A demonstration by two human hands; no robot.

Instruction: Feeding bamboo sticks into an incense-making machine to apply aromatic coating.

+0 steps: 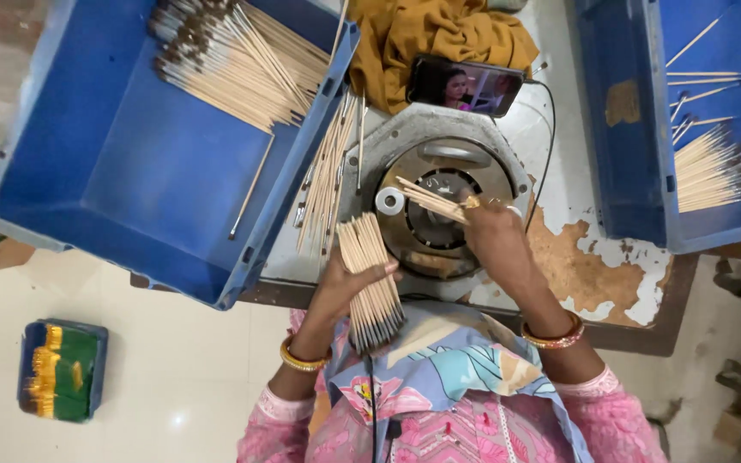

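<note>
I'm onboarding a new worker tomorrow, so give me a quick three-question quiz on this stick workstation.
1. True or false: the left hand holds a bundle of sticks.
2. What is the right hand holding over the round metal machine? A) a cloth B) a few sticks C) a phone
3. What colour are the crates on either side?

Key: 1 true; 2 B; 3 blue.

A big blue crate [130, 171] sits off beyond the left hand, with a heap of sticks [233, 56] at its far end. Another blue crate [636, 129] sits out past the right hand. Ahead of both, a phone [465, 86] leans on mustard cloth [439, 34].
</note>
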